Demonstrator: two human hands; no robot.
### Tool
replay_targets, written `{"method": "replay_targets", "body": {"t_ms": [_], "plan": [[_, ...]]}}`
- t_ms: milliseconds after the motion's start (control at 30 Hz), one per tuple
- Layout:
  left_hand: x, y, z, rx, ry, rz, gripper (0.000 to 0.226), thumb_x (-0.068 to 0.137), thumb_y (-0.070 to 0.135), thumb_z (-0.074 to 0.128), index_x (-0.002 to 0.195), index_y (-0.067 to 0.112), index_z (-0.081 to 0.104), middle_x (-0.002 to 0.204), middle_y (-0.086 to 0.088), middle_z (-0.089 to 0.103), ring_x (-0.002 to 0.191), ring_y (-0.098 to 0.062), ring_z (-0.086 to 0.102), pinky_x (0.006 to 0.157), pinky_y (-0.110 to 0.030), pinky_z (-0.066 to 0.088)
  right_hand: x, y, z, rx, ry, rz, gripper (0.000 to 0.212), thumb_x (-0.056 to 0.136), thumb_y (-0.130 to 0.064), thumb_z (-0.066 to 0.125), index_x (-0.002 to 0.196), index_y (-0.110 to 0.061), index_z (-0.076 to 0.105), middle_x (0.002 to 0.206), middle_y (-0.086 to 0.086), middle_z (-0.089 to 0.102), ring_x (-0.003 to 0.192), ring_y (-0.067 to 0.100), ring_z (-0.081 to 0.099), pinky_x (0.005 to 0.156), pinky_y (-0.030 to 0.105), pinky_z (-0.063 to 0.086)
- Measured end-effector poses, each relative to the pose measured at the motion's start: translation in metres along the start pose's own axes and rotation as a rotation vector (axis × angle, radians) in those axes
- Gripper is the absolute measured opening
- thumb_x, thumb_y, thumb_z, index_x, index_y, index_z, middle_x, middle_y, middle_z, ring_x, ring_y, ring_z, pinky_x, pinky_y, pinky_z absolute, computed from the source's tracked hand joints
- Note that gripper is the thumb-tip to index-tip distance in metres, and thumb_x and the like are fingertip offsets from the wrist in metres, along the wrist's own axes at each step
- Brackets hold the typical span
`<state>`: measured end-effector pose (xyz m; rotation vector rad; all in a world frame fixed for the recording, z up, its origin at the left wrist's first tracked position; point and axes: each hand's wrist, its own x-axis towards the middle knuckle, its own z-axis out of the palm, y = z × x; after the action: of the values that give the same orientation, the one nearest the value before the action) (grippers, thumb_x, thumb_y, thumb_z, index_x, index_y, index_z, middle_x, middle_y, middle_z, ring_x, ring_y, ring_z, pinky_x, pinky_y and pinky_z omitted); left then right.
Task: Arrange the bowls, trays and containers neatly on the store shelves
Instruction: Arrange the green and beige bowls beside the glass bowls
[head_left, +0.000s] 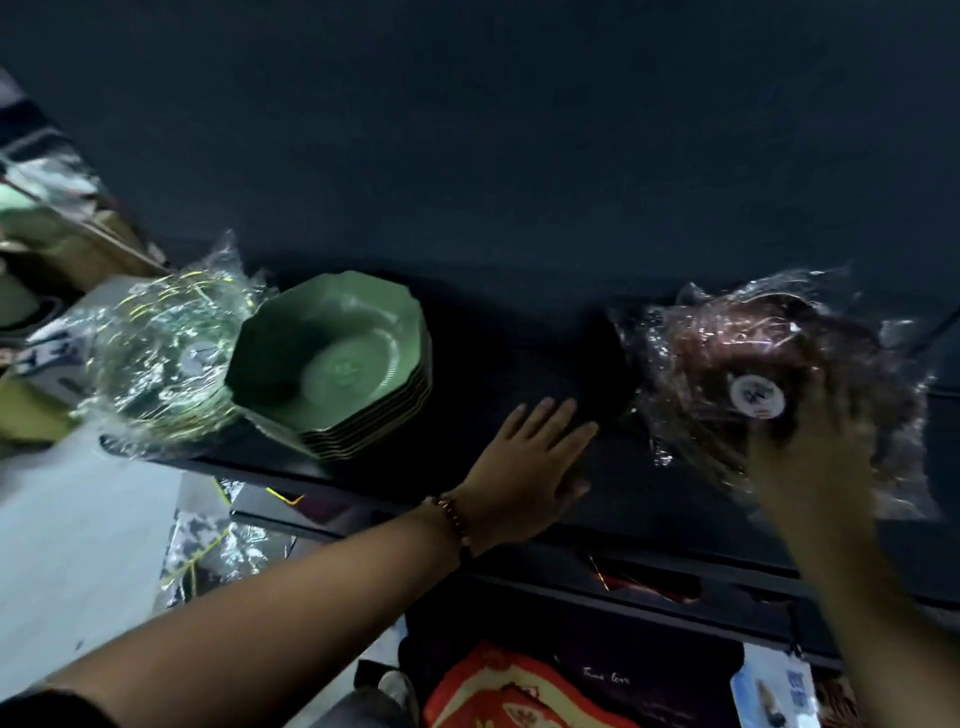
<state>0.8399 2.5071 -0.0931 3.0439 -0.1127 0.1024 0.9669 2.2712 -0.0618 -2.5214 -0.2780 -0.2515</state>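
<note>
Left hand (524, 467) flat, fingers spread, on dark shelf (519, 364). Right hand (810, 441) blurred, grips plastic-wrapped brown bowls (753, 364). Green octagonal bowls (332, 358) stacked unwrapped.

On the shelf (519, 364), you find the stack of bowls (332, 364) left of centre. A wrapped bundle (161, 353) lies just to its left, touching it. A second wrapped bundle (769, 374) sits well apart at the right end.

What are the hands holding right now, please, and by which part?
Left hand lies flat on the shelf, holding nothing. Right hand is on the wrapped brown stack's near side; grip blurred.
</note>
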Motion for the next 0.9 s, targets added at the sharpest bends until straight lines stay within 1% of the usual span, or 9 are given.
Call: {"method": "replay_targets", "body": {"t_ms": [67, 100, 200, 267, 433, 667, 733, 833, 900], "plan": [[-0.031, -0.021, 0.001, 0.026, 0.004, -0.097, 0.066, 0.088, 0.05, 0.036, 0.147, 0.02, 0.036, 0.155, -0.012, 0.031, 0.142, -0.033, 0.028, 0.115, -0.047, 0.019, -0.029, -0.045, 0.014, 0.004, -0.081, -0.226, 0.062, 0.091, -0.03, 0.051, 0.145, -0.007, 0.031, 0.151, 0.021, 0.031, 0.14, 0.041, 0.023, 0.113, 0.054, 0.025], [-0.044, -0.031, 0.001, 0.033, -0.003, -0.146, 0.066, 0.087, 0.051, 0.036, 0.145, 0.019, 0.039, 0.153, -0.013, 0.034, 0.14, -0.033, 0.032, 0.113, -0.047, 0.023, -0.041, -0.064, 0.024, 0.004, -0.162, -0.289, 0.064, 0.091, -0.027, 0.055, 0.147, -0.008, 0.031, 0.154, 0.018, 0.028, 0.143, 0.037, 0.02, 0.115, 0.049, 0.021], [-0.07, -0.053, -0.003, 0.056, -0.032, -0.282, 0.066, 0.085, 0.05, 0.04, 0.14, 0.015, 0.046, 0.148, -0.015, 0.041, 0.135, -0.036, 0.041, 0.109, -0.05, 0.032, -0.066, -0.104, 0.06, 0.035, -0.37, -0.384, 0.068, 0.092, -0.027, 0.057, 0.151, -0.015, 0.025, 0.159, 0.006, 0.02, 0.148, 0.024, 0.009, 0.115, 0.031, 0.002], [-0.082, -0.065, -0.005, 0.089, -0.035, -0.346, 0.066, 0.086, 0.05, 0.04, 0.14, 0.013, 0.046, 0.148, -0.016, 0.041, 0.135, -0.038, 0.039, 0.108, -0.052, 0.034, -0.072, -0.12, 0.081, 0.028, -0.431, -0.429, 0.067, 0.094, -0.03, 0.052, 0.152, -0.016, 0.021, 0.16, 0.004, 0.016, 0.148, 0.023, 0.006, 0.115, 0.028, -0.004], [-0.107, -0.086, -0.011, 0.138, -0.062, -0.376, 0.068, 0.087, 0.051, 0.037, 0.141, 0.011, 0.045, 0.15, -0.017, 0.038, 0.136, -0.039, 0.037, 0.109, -0.054, 0.032, -0.084, -0.148, 0.108, -0.083, -0.599, -0.42, 0.067, 0.098, -0.034, 0.044, 0.154, -0.018, 0.01, 0.162, 0.004, 0.005, 0.148, 0.023, -0.002, 0.12, 0.035, -0.005], [-0.116, -0.115, -0.002, 0.079, -0.082, -0.226, 0.067, 0.088, 0.051, 0.038, 0.143, 0.012, 0.043, 0.149, -0.014, 0.04, 0.131, -0.037, 0.045, 0.097, -0.047, 0.044, -0.109, -0.163, 0.126, -0.135, -0.594, -0.287, 0.068, 0.098, -0.036, 0.043, 0.154, -0.021, 0.008, 0.161, 0.002, 0.008, 0.148, 0.021, 0.0, 0.12, 0.034, -0.003], [-0.115, -0.125, 0.002, 0.004, -0.078, -0.166, 0.068, 0.09, 0.051, 0.038, 0.147, 0.014, 0.036, 0.155, -0.011, 0.031, 0.138, -0.033, 0.036, 0.099, -0.046, 0.042, -0.118, -0.167, 0.133, -0.167, -0.573, -0.23, 0.069, 0.097, -0.036, 0.044, 0.154, -0.021, 0.007, 0.161, 0.002, 0.01, 0.148, 0.021, 0.001, 0.12, 0.034, -0.002], [-0.116, -0.145, 0.006, -0.053, -0.082, -0.043, 0.07, 0.095, 0.05, 0.036, 0.154, 0.021, 0.011, 0.162, -0.001, -0.001, 0.149, -0.021, -0.002, 0.112, -0.042, 0.026, -0.137, -0.182, 0.145, -0.224, -0.511, -0.127, 0.069, 0.097, -0.034, 0.043, 0.154, -0.021, 0.006, 0.161, 0.002, 0.011, 0.148, 0.023, 0.002, 0.12, 0.036, -0.001], [-0.123, -0.156, -0.002, -0.071, -0.098, 0.066, 0.07, 0.097, 0.049, 0.035, 0.154, 0.022, 0.005, 0.162, 0.0, -0.009, 0.148, -0.019, -0.01, 0.115, -0.039, 0.018, -0.151, -0.198, 0.153, -0.216, -0.483, -0.059, 0.071, 0.096, -0.028, 0.044, 0.154, -0.02, 0.004, 0.161, 0.003, 0.01, 0.148, 0.024, 0.001, 0.12, 0.035, -0.003]]}}
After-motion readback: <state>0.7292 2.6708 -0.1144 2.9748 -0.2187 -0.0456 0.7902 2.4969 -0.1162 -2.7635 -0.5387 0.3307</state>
